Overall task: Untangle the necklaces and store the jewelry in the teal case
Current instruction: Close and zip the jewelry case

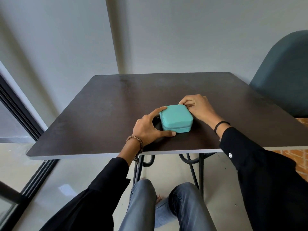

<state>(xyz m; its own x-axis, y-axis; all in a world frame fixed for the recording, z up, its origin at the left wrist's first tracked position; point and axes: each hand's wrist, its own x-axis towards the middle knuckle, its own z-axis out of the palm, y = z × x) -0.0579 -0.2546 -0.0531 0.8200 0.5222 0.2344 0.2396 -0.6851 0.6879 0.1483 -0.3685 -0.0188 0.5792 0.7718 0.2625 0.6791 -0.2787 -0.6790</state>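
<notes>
A square teal case [176, 117] with rounded corners lies closed on the dark table [103, 114], a zip seam running around its side. My left hand [150, 129] clamps its left side, thumb at the front lower corner and forefinger along the far left edge. My right hand [196, 106] sits at the case's far right corner with fingertips pinched together against the seam; whether they hold a zip pull is hidden. No necklaces or other jewelry are in sight.
A dark teal chair back [283, 77] stands at the table's right side. Grey walls rise behind the table. The table's near edge [93, 156] runs just in front of my wrists, above metal legs and my knees.
</notes>
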